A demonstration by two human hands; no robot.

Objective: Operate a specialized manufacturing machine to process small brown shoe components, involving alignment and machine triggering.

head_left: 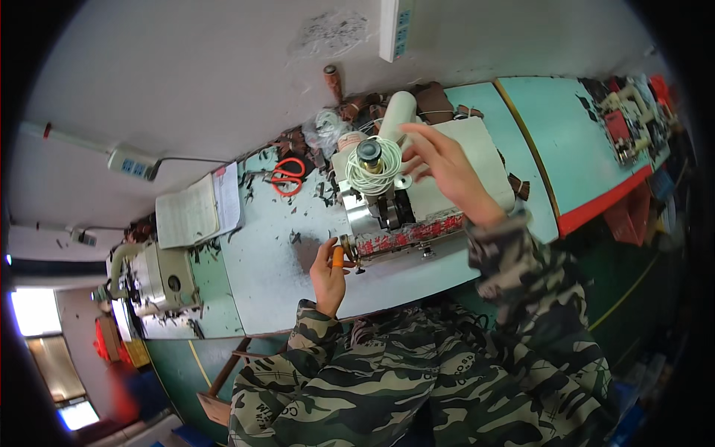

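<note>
The left hand curls half-closed at the left end of the machine, its hold unclear. The right hand, loosely open and empty, hovers beside the coiled cord.

Hands apart, fingers bent

lettering on camouflage clothing, partly legible

Shiny metal machine plate, matt paper sheets, smooth scissor handles, probably plastic.
</note>
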